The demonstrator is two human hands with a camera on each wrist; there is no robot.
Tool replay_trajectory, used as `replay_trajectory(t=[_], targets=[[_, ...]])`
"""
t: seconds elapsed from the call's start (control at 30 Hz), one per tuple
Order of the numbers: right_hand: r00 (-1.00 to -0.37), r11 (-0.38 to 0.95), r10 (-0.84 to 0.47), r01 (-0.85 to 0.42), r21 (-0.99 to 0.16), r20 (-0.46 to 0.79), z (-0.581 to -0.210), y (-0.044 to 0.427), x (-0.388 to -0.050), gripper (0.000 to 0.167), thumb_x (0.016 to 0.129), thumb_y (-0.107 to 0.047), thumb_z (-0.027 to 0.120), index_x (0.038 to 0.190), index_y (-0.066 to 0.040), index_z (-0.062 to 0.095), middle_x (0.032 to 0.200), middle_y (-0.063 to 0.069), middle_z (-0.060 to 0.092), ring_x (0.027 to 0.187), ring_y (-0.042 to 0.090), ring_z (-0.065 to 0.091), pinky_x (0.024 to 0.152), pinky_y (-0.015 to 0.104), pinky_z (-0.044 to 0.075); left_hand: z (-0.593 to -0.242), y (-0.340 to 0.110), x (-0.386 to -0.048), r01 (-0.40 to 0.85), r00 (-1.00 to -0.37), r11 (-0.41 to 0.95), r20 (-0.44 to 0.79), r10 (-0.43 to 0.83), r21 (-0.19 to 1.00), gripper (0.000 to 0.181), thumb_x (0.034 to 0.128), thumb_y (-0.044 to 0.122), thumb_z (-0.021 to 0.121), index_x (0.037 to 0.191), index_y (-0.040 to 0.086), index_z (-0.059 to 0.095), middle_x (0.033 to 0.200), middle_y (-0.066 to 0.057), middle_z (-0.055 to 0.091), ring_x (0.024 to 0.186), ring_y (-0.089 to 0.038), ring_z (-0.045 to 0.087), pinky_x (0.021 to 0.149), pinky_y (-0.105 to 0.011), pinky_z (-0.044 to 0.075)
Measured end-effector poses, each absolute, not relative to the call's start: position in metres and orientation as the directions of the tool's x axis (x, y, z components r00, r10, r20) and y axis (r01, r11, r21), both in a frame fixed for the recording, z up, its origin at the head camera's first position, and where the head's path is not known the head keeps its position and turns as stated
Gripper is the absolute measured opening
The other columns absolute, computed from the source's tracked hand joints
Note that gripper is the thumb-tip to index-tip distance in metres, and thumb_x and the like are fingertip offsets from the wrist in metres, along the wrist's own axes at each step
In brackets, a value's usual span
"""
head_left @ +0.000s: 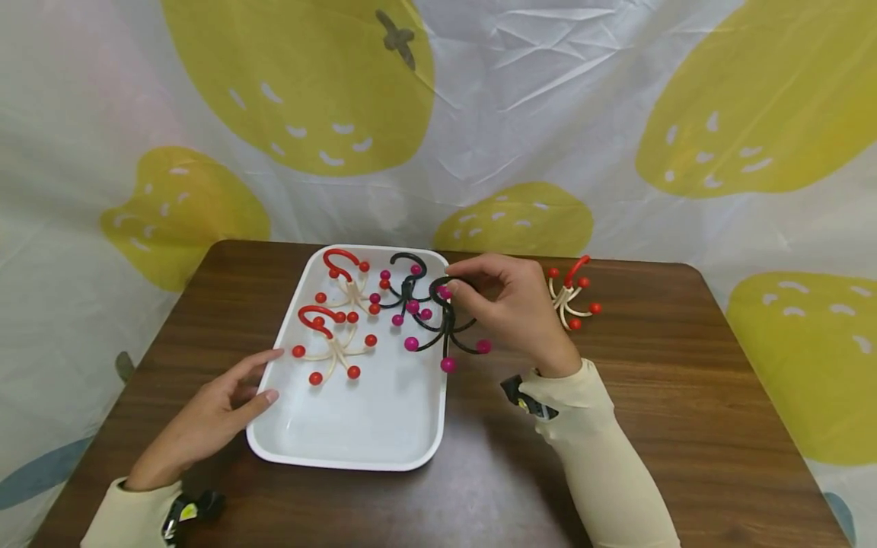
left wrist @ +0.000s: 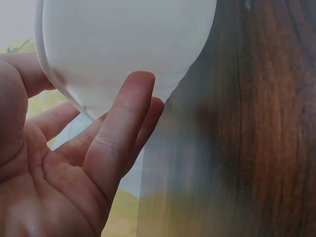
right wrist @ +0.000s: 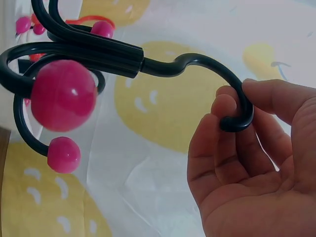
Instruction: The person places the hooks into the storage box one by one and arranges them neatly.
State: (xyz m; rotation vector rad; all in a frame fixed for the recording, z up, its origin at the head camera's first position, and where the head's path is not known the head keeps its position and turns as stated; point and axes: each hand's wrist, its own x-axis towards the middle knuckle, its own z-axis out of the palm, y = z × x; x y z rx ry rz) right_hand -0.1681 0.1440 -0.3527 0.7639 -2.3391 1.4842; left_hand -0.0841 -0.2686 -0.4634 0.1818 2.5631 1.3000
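Note:
My right hand pinches the curved top of a black multi-prong hanging hook with pink ball tips. In the right wrist view, thumb and fingers meet round the hook's bend, its prongs pointing away. It hangs over the right rim of a white tray. My left hand holds that tray's left side, thumb over the rim and other fingers against the outer wall in the left wrist view. Inside lie two cream hooks with red tops and red balls, one nearer, one farther, and another black-and-pink hook.
Right of the tray, behind my right hand, a cream-and-red hook is on the dark wooden table. A lemon-patterned white cloth hangs behind the table's far edge.

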Motion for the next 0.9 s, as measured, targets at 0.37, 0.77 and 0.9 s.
replay_trajectory(t=[0.37,0.77,0.9], targets=[[-0.777,0.274,-0.36,-0.617,-0.737,0.516,-0.362,0.118,-0.177,0.014,0.092,-0.006,0.081,0.106,-0.005,0.082,0.098,0.007,0.081,0.074,0.013,0.072,0.069,0.029,0.062,-0.467,-0.271,-0.084,-0.001,-0.961,0.556,-0.155,0.23,0.831,0.063,0.1053,0.025,0.068,0.162,0.02,0.041,0.151,-0.029,0.053,0.121,-0.042,0.068,0.078,-0.03,0.06],[-0.767,0.278,-0.396,-0.624,-0.731,0.504,-0.369,0.091,-0.188,0.013,0.093,-0.006,0.08,0.106,-0.005,0.082,0.097,0.004,0.08,0.078,0.012,0.069,0.073,0.029,0.061,-0.465,-0.271,-0.086,-0.033,-0.959,0.555,-0.183,0.216,0.831,0.064,0.1051,0.025,0.068,0.162,0.021,0.04,0.152,-0.029,0.05,0.121,-0.042,0.067,0.079,-0.035,0.062],[-0.778,0.296,-0.408,-0.607,-0.737,0.477,-0.374,0.087,-0.189,0.012,0.094,-0.007,0.079,0.106,-0.006,0.082,0.098,0.003,0.08,0.079,0.011,0.068,0.073,0.031,0.061,-0.467,-0.269,-0.086,-0.017,-0.961,0.547,-0.165,0.224,0.837,0.064,0.105,0.024,0.068,0.162,0.02,0.04,0.15,-0.029,0.052,0.12,-0.041,0.068,0.078,-0.033,0.061]])
